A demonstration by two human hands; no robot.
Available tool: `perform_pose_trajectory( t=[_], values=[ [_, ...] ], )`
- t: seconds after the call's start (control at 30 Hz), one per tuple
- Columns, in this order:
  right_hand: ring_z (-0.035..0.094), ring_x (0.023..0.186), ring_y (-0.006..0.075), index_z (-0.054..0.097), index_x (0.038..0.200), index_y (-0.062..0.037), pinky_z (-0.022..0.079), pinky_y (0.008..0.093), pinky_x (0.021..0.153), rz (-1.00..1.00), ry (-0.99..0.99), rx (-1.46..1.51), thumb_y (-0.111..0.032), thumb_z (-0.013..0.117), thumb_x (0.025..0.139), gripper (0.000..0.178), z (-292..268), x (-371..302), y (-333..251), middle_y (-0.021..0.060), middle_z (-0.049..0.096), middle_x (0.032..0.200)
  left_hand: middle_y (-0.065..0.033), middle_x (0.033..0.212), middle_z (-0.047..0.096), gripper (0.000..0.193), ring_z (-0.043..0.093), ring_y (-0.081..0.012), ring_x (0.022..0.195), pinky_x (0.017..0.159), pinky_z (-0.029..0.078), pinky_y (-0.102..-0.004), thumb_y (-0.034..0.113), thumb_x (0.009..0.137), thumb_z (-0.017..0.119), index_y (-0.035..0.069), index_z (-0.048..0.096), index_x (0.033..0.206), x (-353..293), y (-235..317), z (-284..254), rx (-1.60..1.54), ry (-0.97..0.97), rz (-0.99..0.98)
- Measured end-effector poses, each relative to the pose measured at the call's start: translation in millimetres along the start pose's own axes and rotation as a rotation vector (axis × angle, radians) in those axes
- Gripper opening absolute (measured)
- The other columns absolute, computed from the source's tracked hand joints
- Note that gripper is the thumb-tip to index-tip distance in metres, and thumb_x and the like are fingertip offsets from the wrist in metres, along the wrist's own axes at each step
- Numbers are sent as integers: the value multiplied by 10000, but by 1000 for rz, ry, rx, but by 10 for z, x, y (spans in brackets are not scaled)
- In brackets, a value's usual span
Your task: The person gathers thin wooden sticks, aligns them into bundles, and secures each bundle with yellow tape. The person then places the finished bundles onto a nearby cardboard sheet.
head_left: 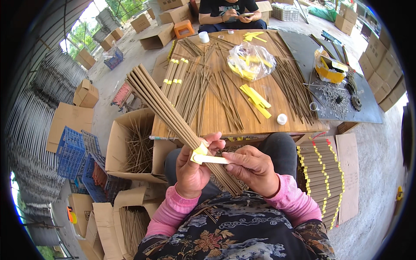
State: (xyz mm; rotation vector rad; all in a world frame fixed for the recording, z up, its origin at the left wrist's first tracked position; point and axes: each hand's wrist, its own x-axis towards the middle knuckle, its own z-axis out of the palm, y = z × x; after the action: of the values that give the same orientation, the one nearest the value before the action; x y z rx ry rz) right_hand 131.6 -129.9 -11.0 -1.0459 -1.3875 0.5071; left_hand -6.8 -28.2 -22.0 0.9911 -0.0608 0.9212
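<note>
My left hand [192,175] is closed round a bundle of thin brown incense sticks [162,106], which slants from upper left down toward my lap. A pale yellow paper strip [210,159] goes round the bundle at my left fingers, and its loose end stretches to the right. That end is pinched between the thumb and fingers of my right hand [255,169]. Beyond the bundle, finished bundles with yellow bands [174,78] lie on the wooden table [255,125]. Loose yellow strips [255,101] are on the table too, near a clear plastic bag [251,60] with more strips.
Loose sticks [291,84] cover parts of the table, with a white roll [282,118] near its front edge. Left of my knees stands a carton of sticks [138,147]; banded bundles [321,182] are stacked at right. Across the table a person [232,15] holds a phone.
</note>
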Motion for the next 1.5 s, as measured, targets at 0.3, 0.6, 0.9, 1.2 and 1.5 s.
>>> perform_pose_trajectory(
  t=[0.3, 0.6, 0.9, 1.2, 1.5],
  values=[
    [535, 658, 177, 615, 1028, -19, 437, 263, 581, -60, -9, -45, -20, 644, 752, 278, 8, 20, 53, 75, 554, 723, -234, 1205, 468, 371, 514, -295, 1054, 927, 386, -401, 258, 852, 548, 32, 494, 1140, 12, 12, -7, 4, 23, 0],
    [518, 615, 155, 619, 1023, -12, 420, 257, 557, 71, -97, 103, -57, 614, 799, 228, -55, 15, 10, 74, 550, 697, -235, 1208, 466, 352, 516, -301, 1054, 936, 378, -407, 252, 878, 511, 45, 486, 1161, -7, 4, -51, -17, -16, 11],
    [507, 635, 148, 618, 1039, -24, 413, 252, 573, 120, -66, 45, -57, 620, 796, 246, -69, -26, 10, 56, 548, 706, -230, 1205, 471, 334, 517, -299, 1055, 937, 378, -408, 263, 891, 487, 53, 491, 1151, -4, 4, -37, -14, -21, 17],
    [529, 691, 155, 617, 1035, -23, 427, 249, 612, 59, -26, 58, -33, 641, 768, 269, -59, 33, 5, 65, 556, 746, -231, 1200, 475, 356, 515, -305, 1057, 935, 381, -413, 258, 876, 514, 38, 485, 1154, -26, -12, -28, -3, -1, -7],
    [534, 701, 162, 620, 1023, -25, 433, 257, 616, 51, -33, 57, -17, 656, 748, 278, -91, 11, 9, 66, 558, 766, -234, 1206, 469, 360, 510, -313, 1065, 938, 378, -420, 244, 867, 525, 45, 480, 1163, -20, -33, -26, 8, -21, -8]
  ],
)
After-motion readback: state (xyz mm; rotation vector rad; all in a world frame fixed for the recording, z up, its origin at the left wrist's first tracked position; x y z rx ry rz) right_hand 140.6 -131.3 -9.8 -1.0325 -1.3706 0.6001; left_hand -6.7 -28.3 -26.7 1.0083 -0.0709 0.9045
